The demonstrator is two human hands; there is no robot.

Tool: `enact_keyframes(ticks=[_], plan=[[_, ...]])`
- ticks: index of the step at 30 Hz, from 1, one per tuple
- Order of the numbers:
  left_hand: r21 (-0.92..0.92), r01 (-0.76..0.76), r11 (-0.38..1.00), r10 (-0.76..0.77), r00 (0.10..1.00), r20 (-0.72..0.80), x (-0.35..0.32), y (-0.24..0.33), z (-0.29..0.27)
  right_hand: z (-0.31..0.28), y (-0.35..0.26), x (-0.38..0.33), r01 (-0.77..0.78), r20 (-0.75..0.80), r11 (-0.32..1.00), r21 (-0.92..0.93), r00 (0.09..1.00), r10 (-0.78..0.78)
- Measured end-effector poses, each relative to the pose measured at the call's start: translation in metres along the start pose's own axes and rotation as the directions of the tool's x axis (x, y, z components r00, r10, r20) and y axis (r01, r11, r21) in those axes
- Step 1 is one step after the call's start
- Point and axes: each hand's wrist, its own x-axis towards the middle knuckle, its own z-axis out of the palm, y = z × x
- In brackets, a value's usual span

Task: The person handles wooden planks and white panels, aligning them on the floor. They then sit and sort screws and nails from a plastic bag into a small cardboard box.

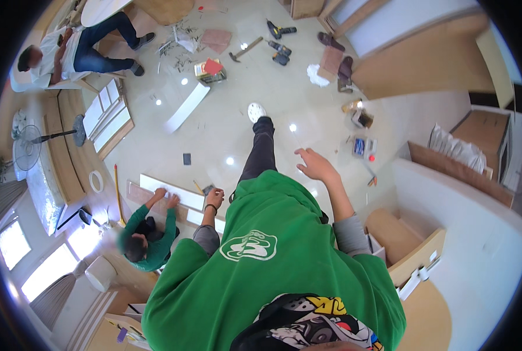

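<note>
Walking across the glossy floor (226, 126) with one leg swung forward, you carry nothing in your right hand (313, 164); its fingers are spread wide and it hangs free in the air, out to the side as if for balance; your left hand (214, 199) is curled loosely at your hip, and whether anything sits inside that curl I cannot tell, though nothing shows. Just beyond and below your left hand lies a long white panel (173, 193), and a crouching person in green (150, 234) has both hands pressed on its far end; I judge that the nearest hazard, since a careless step beside your left hand could catch the board or the fingers on it. Past your open right hand sit a small blue-and-white box (361, 146) and loose bits on the floor; ahead of your lifted shoe (256, 111) lie a hammer (244, 50), two drills (279, 41) and scattered scraps; the polished tile looks slippery, so a foot landing on any of these could slide.
</note>
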Motion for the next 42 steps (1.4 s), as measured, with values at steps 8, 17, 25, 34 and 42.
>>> enact_keyframes(ticks=[8,17,25,34,42], plan=[[-0.254,-0.302,0.919,0.276,0.952,-0.133,0.076,0.274,-0.035,-0.095,0.077,0.163,-0.149,0.144,0.988,-0.052,0.977,0.155],[-0.337,-0.401,0.852,0.233,0.866,-0.442,0.163,0.465,-0.082,-0.179,0.100,0.416,-0.027,0.325,1.000,0.013,0.946,0.021],[0.004,-0.117,0.993,0.084,0.684,-0.725,0.426,0.398,-0.092,-0.122,0.063,0.747,0.329,0.339,0.907,-0.263,0.912,-0.233],[0.469,0.008,0.883,0.299,0.761,-0.576,0.608,0.337,-0.104,0.025,-0.058,0.842,0.929,0.518,0.147,-0.340,0.315,-0.795],[0.942,-0.261,0.211,0.505,0.855,0.123,0.632,0.382,-0.147,0.041,-0.084,0.941,0.995,0.258,0.044,-0.085,0.064,-0.964]])
